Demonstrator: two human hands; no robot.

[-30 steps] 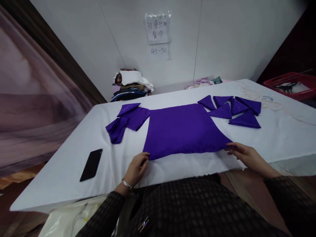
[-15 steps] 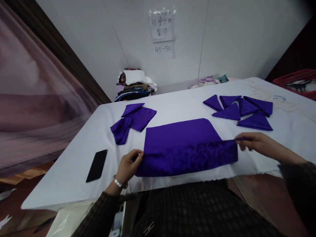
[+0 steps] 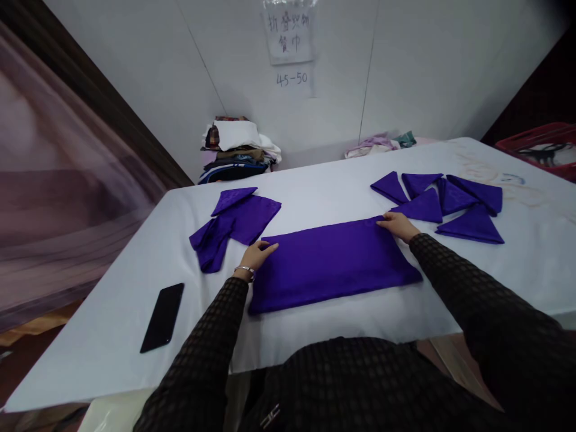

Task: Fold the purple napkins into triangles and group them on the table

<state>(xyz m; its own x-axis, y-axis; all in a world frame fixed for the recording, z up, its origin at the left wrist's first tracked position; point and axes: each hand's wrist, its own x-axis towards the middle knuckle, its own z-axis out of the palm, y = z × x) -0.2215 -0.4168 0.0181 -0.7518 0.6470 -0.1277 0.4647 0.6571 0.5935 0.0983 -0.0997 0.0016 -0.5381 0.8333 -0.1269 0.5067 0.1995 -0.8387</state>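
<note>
A purple cloth napkin (image 3: 330, 261) lies folded over into a wide rectangle in front of me, its near edge a folded band. At its far left corner, my left hand (image 3: 256, 255) is closed with thumb and fingers pinching the cloth. My right hand (image 3: 399, 227) pinches the far right corner in the same way. The fingertips partly hide both corners. Just behind my right hand lie several purple napkins folded into triangles (image 3: 470, 225). Beyond my left hand are a few more purple napkins (image 3: 254, 217), loosely folded and overlapping.
A black phone (image 3: 162, 318) rests at the left on the white-covered table (image 3: 103, 336). Against the wall stand a stack of folded clothes (image 3: 238, 150) and a smaller heap of cloth (image 3: 375, 144). A red basket (image 3: 535, 147) is at the far right; a handwritten sign (image 3: 290, 42) hangs above.
Both hands have moved away from me, the right one also leftward. The napkin's near flap, held raised before, now lies flat over the rest, its edge at the far side.
</note>
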